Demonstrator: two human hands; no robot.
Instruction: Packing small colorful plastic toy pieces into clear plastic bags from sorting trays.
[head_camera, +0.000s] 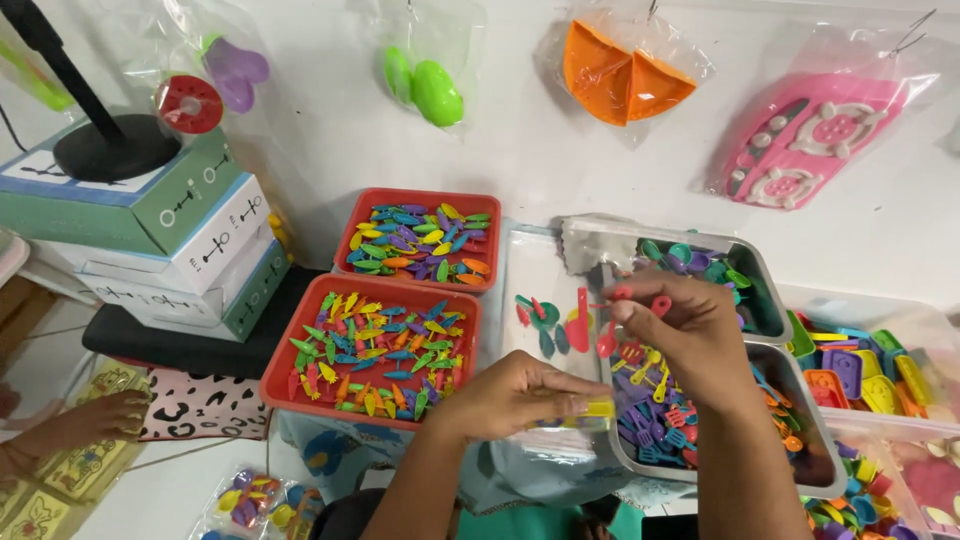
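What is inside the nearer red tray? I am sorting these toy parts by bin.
The nearer red tray holds small flat plastic pieces in green, yellow, blue and orange. The left hand covers nothing of it; lower layers are hidden.

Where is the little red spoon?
In the head view, right of centre: the right hand pinches the red spoon above the grey tray, beside the clear bag.

Both forearms bare, no sleeves in view; left hand (520, 395) and right hand (690, 335) ungloved, no rings visible.

Two trays (300, 385) left of bins (768, 290)
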